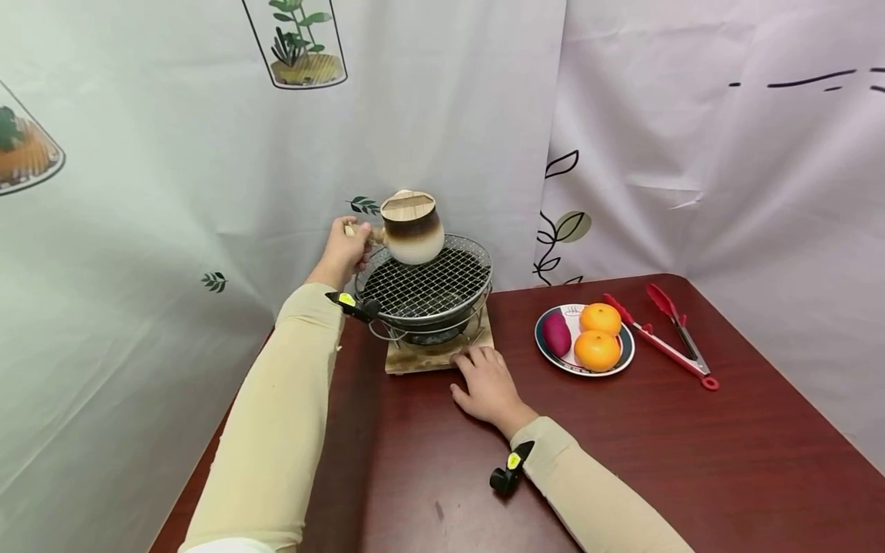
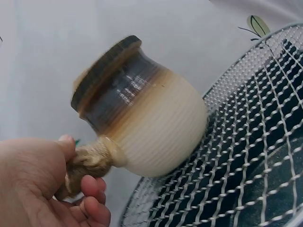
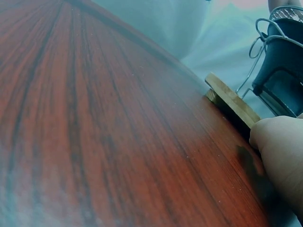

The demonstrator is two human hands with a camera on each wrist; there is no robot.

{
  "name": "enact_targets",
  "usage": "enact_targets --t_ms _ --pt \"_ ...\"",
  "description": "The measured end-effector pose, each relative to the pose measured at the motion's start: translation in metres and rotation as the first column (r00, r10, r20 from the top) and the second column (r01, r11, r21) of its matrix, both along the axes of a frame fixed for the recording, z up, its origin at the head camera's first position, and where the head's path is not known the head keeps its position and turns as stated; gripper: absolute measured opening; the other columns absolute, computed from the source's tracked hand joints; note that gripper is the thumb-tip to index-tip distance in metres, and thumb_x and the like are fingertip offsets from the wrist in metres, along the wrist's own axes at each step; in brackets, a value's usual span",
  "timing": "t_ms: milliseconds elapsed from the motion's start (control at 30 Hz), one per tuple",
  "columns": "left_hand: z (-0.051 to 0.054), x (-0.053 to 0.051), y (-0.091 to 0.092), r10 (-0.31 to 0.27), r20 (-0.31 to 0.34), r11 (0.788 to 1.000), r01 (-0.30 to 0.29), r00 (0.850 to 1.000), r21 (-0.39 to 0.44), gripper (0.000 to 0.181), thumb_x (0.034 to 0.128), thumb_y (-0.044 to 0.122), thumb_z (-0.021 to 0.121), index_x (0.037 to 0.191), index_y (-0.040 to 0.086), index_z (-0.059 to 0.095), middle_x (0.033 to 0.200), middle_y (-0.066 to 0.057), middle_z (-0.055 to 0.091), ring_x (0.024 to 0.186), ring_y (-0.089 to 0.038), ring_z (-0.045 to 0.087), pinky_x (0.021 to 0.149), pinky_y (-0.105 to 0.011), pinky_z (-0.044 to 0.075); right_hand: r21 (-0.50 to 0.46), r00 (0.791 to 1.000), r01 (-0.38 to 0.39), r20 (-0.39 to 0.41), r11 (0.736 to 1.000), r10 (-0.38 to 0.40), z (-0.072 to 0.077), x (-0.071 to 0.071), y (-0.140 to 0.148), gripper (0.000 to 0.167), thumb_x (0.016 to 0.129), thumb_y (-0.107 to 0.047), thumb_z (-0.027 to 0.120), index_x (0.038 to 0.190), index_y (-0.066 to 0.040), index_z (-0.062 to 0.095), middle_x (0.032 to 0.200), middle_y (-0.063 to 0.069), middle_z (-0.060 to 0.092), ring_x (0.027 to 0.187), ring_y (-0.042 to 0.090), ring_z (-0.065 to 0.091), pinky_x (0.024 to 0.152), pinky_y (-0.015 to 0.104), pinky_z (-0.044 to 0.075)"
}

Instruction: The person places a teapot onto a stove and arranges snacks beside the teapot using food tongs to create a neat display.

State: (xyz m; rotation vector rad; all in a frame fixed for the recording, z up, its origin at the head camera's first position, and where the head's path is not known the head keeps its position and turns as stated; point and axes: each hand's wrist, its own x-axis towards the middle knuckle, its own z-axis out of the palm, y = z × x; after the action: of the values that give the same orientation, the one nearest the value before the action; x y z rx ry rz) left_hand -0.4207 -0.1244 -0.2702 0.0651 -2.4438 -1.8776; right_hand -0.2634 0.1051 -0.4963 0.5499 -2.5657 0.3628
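Observation:
My left hand grips the twine-wrapped side handle of a ceramic pot, brown at the top and cream below. A wooden lid covers its mouth. The pot is over the back left part of a round wire-mesh grill; whether its base touches the mesh, I cannot tell. Under the grill is a dark stove body in a wire stand, set on a wooden board. My right hand rests at the board's front right edge, fingertips on the wood, holding nothing.
Right of the board, a plate holds two oranges and a purple sweet potato. Red-tipped tongs lie spread beyond it on the dark red table. Fabric walls hang close behind and at the left.

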Motion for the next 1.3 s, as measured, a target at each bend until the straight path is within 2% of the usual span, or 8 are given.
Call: enact_targets --t_ms 233,333,500,567,733,867,1100,1300 --pt "0.017 0.015 -0.007 -0.017 0.086 0.984 0.032 0.996 -0.176 0.06 0.1059 0.041 0.043 0.158 0.028 0.018 0.124 -0.022 0.058 0.058 -0.011 0.058 0.057 -0.028 0.05 -0.012 1.0 -0.012 0.003 1.0 0.012 0.001 0.003 -0.001 0.042 0.087 -0.035 0.07 0.125 -0.016 0.065 0.123 0.009 0.058 0.113 0.032 0.051 0.104 0.052 0.038" --pt "0.023 0.024 -0.009 -0.009 0.079 0.966 0.029 0.997 -0.257 0.063 0.1053 0.04 0.046 0.16 0.028 0.017 0.124 -0.023 0.06 0.06 -0.014 0.063 0.056 -0.028 0.05 -0.012 1.0 -0.012 0.008 1.0 0.012 0.001 0.003 -0.001 0.043 0.087 -0.035 0.07 0.125 -0.016 0.065 0.124 0.01 0.058 0.114 0.032 0.05 0.104 0.052 0.038" --pt "0.026 0.042 -0.011 -0.026 -0.008 0.899 0.02 1.0 -0.436 0.068 0.104 0.042 0.046 0.162 0.025 0.014 0.116 -0.022 0.061 0.064 -0.023 0.062 0.056 -0.034 0.049 -0.005 0.999 -0.013 0.03 1.0 0.013 0.002 0.003 0.001 0.044 0.088 -0.035 0.069 0.127 -0.015 0.065 0.124 0.01 0.057 0.114 0.033 0.05 0.104 0.052 0.038" --pt "0.025 0.051 -0.012 -0.039 -0.056 0.859 0.004 0.998 -0.511 0.069 0.1036 0.043 0.045 0.162 0.024 0.014 0.126 -0.025 0.058 0.08 -0.031 0.065 0.067 -0.043 0.051 -0.005 0.999 -0.015 0.03 1.0 0.015 0.002 0.004 0.001 0.043 0.089 -0.034 0.069 0.127 -0.015 0.065 0.124 0.011 0.057 0.114 0.034 0.05 0.104 0.052 0.038" --pt "0.018 0.073 -0.013 -0.055 -0.127 0.782 -0.037 0.99 -0.623 0.069 0.1024 0.049 0.044 0.162 0.026 0.016 0.127 -0.028 0.06 0.101 -0.043 0.06 0.085 -0.057 0.046 -0.009 0.999 -0.013 0.032 1.0 0.013 0.003 0.005 0.003 0.043 0.089 -0.034 0.07 0.127 -0.014 0.065 0.124 0.011 0.056 0.116 0.034 0.05 0.105 0.051 0.038" --pt "0.01 0.089 -0.013 -0.071 -0.168 0.747 -0.059 0.983 -0.662 0.068 0.1029 0.05 0.043 0.161 0.024 0.018 0.111 -0.023 0.065 0.094 -0.039 0.062 0.083 -0.056 0.047 -0.003 0.999 -0.007 0.038 1.0 0.007 0.003 0.005 0.005 0.042 0.089 -0.034 0.07 0.126 -0.014 0.065 0.123 0.011 0.056 0.117 0.034 0.05 0.105 0.051 0.038" --pt "-0.002 0.112 -0.014 -0.064 -0.252 0.749 -0.12 0.966 -0.651 0.066 0.1018 0.051 0.046 0.159 0.024 0.026 0.126 -0.023 0.059 0.111 -0.04 0.059 0.089 -0.06 0.046 -0.042 1.0 0.011 0.012 0.999 -0.01 0.004 0.005 0.011 0.041 0.087 -0.032 0.072 0.123 -0.013 0.066 0.12 0.012 0.057 0.116 0.034 0.051 0.103 0.051 0.039" --pt "-0.012 0.126 -0.014 -0.061 -0.289 0.754 -0.146 0.955 -0.641 0.062 0.1019 0.05 0.048 0.157 0.026 0.032 0.128 -0.022 0.057 0.11 -0.041 0.059 0.086 -0.061 0.046 -0.071 1.0 -0.008 0.01 0.997 0.009 0.003 0.005 0.013 0.041 0.088 -0.03 0.071 0.124 -0.012 0.066 0.122 0.011 0.058 0.116 0.034 0.052 0.105 0.052 0.039"
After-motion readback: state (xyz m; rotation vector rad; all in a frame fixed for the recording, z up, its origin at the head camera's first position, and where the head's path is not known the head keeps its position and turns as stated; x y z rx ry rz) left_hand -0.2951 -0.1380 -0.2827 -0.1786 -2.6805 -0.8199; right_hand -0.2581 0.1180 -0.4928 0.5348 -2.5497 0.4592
